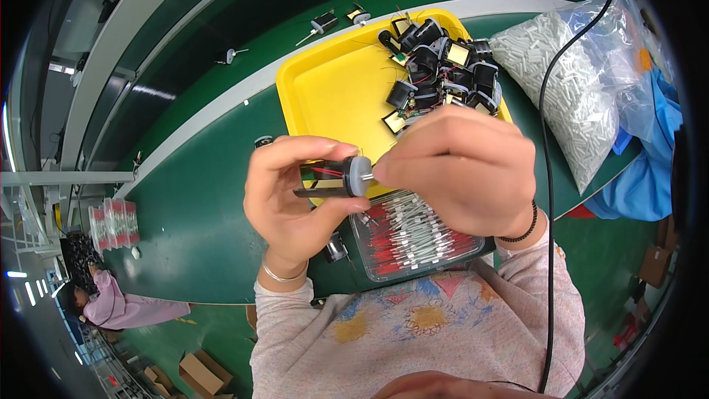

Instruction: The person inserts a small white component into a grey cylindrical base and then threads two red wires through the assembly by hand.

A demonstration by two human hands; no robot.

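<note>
Between the thumb and fingers of my left hand [284, 196] lies a black cylindrical housing [332, 183] with a grey round end cap [360, 176], held on its side. Red wires show through its open flank. My right hand [461, 170] is closed in a pinch at a thin pale rod [368, 176] sticking out of the cap; its far end is hidden by the fingers. Just beyond my hands stands a yellow tray [310, 92], its right side heaped with several similar black housings [436, 59]. Below them is a clear plastic box [377, 271] of slender red and white sticks [413, 233].
A clear bag of small white tubes [569, 81] stands right of the tray. A black cable [545, 177] hangs down past my right arm. Loose housings [323, 24] lie on the green strip behind the tray. A person in pink [125, 303] sits far left.
</note>
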